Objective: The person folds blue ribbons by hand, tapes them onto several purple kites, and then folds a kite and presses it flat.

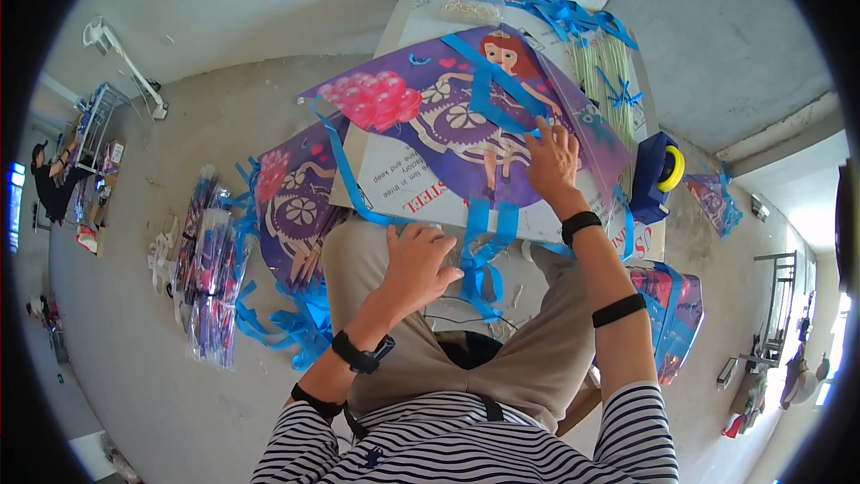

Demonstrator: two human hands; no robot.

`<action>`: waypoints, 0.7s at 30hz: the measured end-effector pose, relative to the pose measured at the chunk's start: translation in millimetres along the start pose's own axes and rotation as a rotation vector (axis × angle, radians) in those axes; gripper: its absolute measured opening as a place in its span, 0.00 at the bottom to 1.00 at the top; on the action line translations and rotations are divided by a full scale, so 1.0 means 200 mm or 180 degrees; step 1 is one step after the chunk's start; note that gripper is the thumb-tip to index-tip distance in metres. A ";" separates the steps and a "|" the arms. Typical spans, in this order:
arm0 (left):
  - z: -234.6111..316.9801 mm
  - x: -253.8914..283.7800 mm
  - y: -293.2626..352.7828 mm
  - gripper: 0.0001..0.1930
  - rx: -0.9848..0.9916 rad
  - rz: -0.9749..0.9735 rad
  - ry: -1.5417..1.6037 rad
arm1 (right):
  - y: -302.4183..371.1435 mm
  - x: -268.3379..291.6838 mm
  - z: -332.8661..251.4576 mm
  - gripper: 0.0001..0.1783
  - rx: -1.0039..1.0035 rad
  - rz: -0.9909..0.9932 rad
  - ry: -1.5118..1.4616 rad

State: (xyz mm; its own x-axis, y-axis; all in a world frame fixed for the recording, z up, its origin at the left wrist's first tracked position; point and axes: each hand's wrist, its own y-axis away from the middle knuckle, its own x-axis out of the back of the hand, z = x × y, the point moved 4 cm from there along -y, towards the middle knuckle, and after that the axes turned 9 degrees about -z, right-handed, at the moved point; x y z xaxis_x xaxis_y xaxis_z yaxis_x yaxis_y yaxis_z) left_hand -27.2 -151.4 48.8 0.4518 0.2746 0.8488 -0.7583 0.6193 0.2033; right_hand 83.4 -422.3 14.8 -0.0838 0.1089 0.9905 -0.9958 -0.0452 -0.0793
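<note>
A purple kite (385,69) printed with a cartoon princess and pink balloons lies on a printed white board in front of me. Across its upper part runs a folded blue ribbon (485,94). My right hand (553,159) rests on the kite's right side, fingers extended over the sheet and fingertips touching the ribbon's end. At the board's near edge sits my left hand (419,260), empty, with its thumb apart from the lightly bent fingers. Between the hands, more blue ribbon tails (484,255) hang off the edge toward my lap.
A blue tape dispenser with a yellow roll (670,168) stands at the board's right edge. Pale thin sticks (616,81) and a small clear box (472,9) lie at the back. Another printed kite (300,206) hangs at left, beside wrapped bundles (215,278) on the floor.
</note>
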 end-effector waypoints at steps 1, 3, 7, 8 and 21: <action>0.00 0.01 0.01 0.24 0.0007 -0.0018 0.0013 | -0.03 -0.01 -0.01 0.29 0.0089 -0.0026 0.0090; -0.01 0.01 0.02 0.24 0.0031 -0.0020 0.0013 | -0.07 -0.02 -0.02 0.28 0.0059 -0.0032 0.0098; -0.04 -0.03 0.04 0.24 0.0007 -0.0073 0.0040 | -0.12 -0.11 0.00 0.21 -0.0229 -0.0618 -0.0045; -0.04 -0.04 0.03 0.24 0.0009 -0.0118 0.0050 | -0.13 -0.13 0.02 0.21 -0.0248 -0.0617 -0.0041; -0.04 -0.20 0.01 0.24 -0.0280 -0.0358 0.0398 | 0.17 -0.18 0.12 0.07 0.0083 0.0072 -0.0738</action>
State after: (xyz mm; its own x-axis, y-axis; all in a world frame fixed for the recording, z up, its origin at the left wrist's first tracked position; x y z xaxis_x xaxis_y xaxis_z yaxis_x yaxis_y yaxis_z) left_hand -42.4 -156.0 11.1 0.5905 0.2859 0.7547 -0.6583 0.7117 0.2454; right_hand 52.9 -452.6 -21.3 -0.0925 -0.1233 0.9880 -0.9923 -0.0709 -0.1017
